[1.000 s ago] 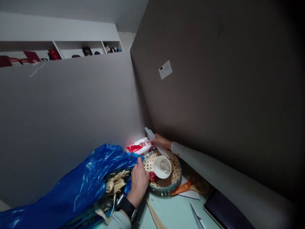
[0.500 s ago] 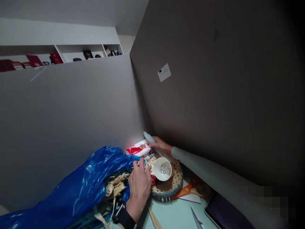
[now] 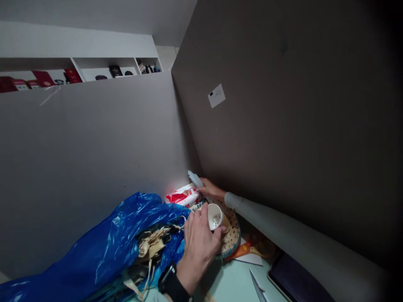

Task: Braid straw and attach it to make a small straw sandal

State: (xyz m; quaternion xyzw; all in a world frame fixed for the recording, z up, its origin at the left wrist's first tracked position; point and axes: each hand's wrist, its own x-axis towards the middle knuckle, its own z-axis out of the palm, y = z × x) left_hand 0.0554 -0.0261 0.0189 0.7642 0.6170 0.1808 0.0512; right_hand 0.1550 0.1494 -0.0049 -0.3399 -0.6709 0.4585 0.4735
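My left hand [image 3: 200,242] grips a small white cup [image 3: 215,217] holding several pale beads and tilts it over a woven basket [image 3: 232,240]. My right hand [image 3: 211,189] reaches into the corner and pinches a clear plastic packet [image 3: 195,180]. Just to its left lies a red and white packet [image 3: 181,195]. A black watch [image 3: 174,285] sits on my left wrist.
A blue plastic bag [image 3: 107,243] with dried husks [image 3: 154,242] fills the left. Orange-handled scissors [image 3: 242,250] lie on a paper sheet by the basket, a knife blade [image 3: 258,287] and a dark tablet [image 3: 296,281] nearer. Grey partition walls [image 3: 94,138] close the corner.
My left hand moved right from the bag's edge onto the basket, took hold of the white cup and tipped it. My right hand stayed in the corner on the clear packet.
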